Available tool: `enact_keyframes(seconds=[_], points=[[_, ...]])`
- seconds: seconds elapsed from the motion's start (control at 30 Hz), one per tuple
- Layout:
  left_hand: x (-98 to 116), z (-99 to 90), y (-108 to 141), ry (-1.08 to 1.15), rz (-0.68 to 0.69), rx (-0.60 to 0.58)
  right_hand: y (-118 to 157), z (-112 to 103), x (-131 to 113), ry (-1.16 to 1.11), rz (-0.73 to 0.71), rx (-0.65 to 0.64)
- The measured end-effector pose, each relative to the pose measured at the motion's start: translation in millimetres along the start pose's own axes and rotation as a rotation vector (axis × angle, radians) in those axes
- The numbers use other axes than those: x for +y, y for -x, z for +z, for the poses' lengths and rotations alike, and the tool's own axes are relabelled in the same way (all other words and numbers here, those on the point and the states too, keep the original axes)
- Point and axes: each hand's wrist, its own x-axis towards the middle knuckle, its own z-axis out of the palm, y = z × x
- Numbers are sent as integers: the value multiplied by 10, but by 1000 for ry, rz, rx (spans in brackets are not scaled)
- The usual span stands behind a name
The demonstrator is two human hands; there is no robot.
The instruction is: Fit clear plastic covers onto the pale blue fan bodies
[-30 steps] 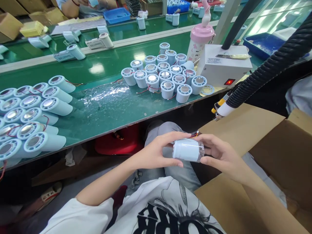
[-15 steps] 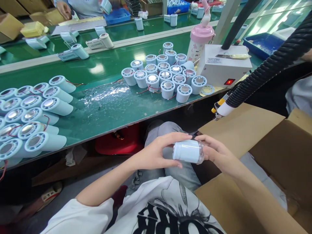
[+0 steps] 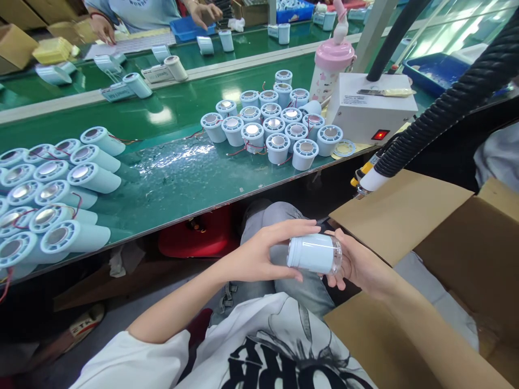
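Observation:
Above my lap, a light-blue plastic cylinder [image 3: 312, 254] with a clear cover at its right end lies sideways between my hands. My left hand [image 3: 270, 251] grips its left end, thumb and fingers along opposite sides. At the clear end is my right hand [image 3: 357, 262], its fingers curled behind and under it; part of their contact is hidden. On the bench beyond stand many light-blue fan motor housings [image 3: 278, 146] with silver round centres and thin red wires. More such housings [image 3: 79, 237] lie tilted in rows at the left.
A white box [image 3: 371, 116] with a lit red switch stands beside a pink-lidded bottle [image 3: 332, 59]. A black corrugated hose [image 3: 438, 119] hangs at right over an open cardboard box [image 3: 405, 216]. Across the green belt [image 3: 170, 111], a co-worker's hands [image 3: 203, 13] are visible.
My right hand has shifted from pinching the clear end to curling its fingers beneath it. My left hand stays nearly still. The co-worker's hand has moved, and another blue piece stands on the far belt.

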Motion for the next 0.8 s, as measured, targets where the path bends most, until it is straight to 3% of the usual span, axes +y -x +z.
enact_keyframes(seconds=[0.3, 0.4, 0.5, 0.57, 0.6, 0.67, 0.73, 0.8], points=[[-22, 24, -18, -43, 25, 30, 7, 5, -17, -21, 174, -73], [21, 49, -12, -20, -15, 35, 20, 10, 11, 54, 157, -99], [85, 82, 3, 43, -132, 70, 34, -31, 85, 248, -80, 76], [118, 96, 11, 91, -214, 89, 50, -79, 134, 479, -421, 233], [128, 99, 12, 114, -247, 89, 61, -103, 152, 616, -613, 262], [135, 94, 10, 154, -299, 77, 89, -145, 171, 852, -903, 198], [134, 76, 4, 180, -325, 50, 116, -167, 171, 917, -946, 100], [135, 51, -2, 173, -305, 15, 139, -164, 158, 774, -795, 54]])
